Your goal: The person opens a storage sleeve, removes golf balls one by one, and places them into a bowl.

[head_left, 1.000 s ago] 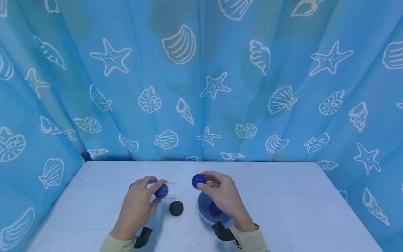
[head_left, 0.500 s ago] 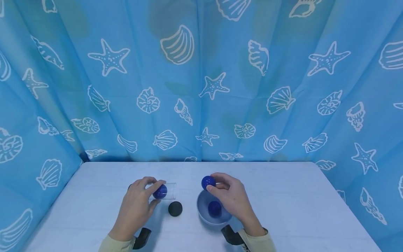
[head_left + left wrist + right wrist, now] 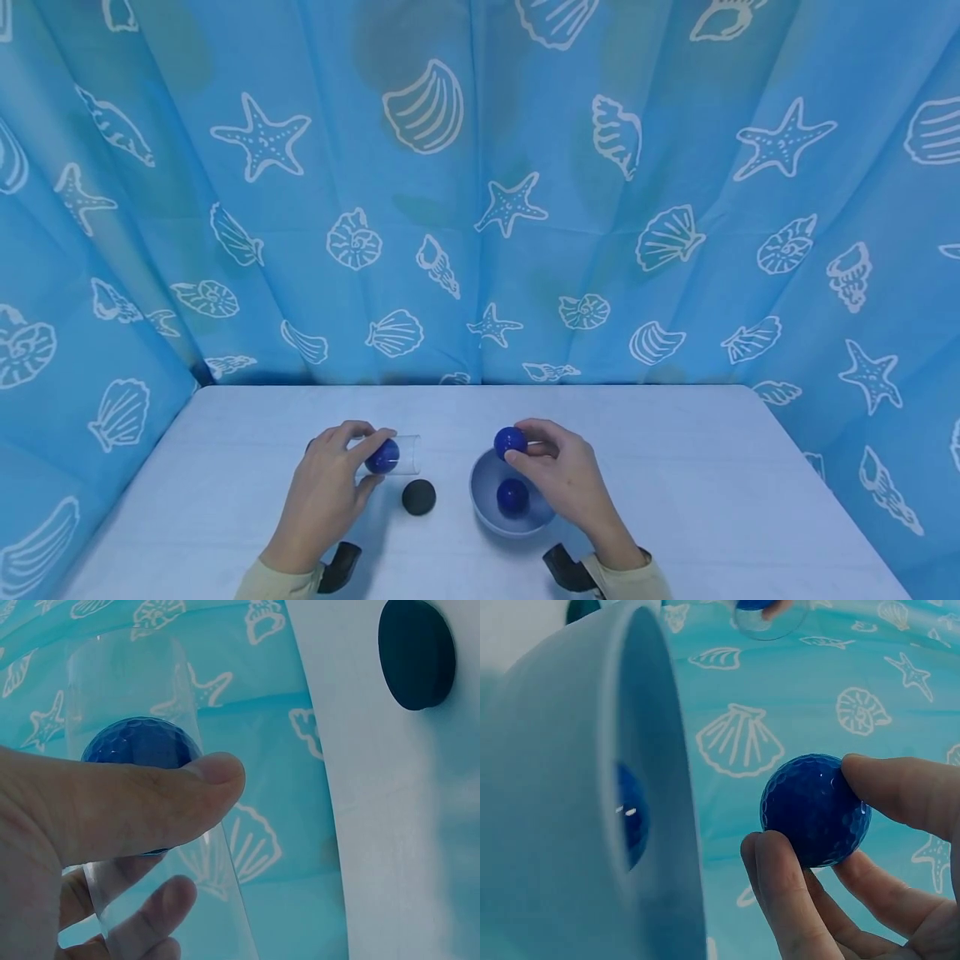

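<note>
My left hand grips a clear tube lying on its side, its open end toward the right. Inside the tube is a blue dimpled golf ball, partly covered by the thumb in the left wrist view. With thumb and fingertips my right hand pinches another blue golf ball above the far rim of a blue-grey bowl. One more blue golf ball lies in that bowl. In the right wrist view the bowl wall hides part of it.
A round black cap lies on the white table between the left hand and the bowl. Behind the table hangs a blue curtain printed with white shells and starfish.
My right hand has moved to the right with its golf ball, from left of the bowl to over its far rim, sinking slightly at the end. The left hand and tube stay nearly still.
</note>
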`<move>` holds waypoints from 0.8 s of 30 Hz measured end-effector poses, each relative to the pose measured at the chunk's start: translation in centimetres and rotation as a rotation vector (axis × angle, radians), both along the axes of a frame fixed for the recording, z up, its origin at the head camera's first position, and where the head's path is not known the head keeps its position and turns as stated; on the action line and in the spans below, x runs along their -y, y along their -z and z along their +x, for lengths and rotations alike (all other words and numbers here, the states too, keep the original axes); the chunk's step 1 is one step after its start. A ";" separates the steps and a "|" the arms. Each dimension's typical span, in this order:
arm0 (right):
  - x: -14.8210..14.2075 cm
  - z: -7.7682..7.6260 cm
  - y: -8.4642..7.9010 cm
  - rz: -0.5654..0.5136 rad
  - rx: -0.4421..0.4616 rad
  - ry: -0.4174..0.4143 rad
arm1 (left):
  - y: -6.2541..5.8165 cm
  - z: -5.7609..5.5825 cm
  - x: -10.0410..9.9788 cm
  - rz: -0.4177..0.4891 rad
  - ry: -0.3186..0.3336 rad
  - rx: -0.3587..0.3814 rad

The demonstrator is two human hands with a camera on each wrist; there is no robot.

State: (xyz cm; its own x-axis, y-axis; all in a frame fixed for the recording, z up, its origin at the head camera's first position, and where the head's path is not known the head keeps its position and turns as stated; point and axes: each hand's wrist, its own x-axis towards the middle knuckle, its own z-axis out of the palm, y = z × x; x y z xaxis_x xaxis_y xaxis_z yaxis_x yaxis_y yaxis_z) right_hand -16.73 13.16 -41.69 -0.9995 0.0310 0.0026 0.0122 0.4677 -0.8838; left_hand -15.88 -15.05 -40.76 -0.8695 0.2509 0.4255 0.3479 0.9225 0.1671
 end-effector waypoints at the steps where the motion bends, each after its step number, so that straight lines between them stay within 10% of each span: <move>1: -0.1 0.0 0.1 0.003 -0.002 0.000 | 0.0 0.0 0.0 0.001 0.002 -0.001; 24: 0.0 0.3 1.9 0.290 -0.183 0.013 | 0.3 -0.1 -0.1 -0.010 0.003 -0.015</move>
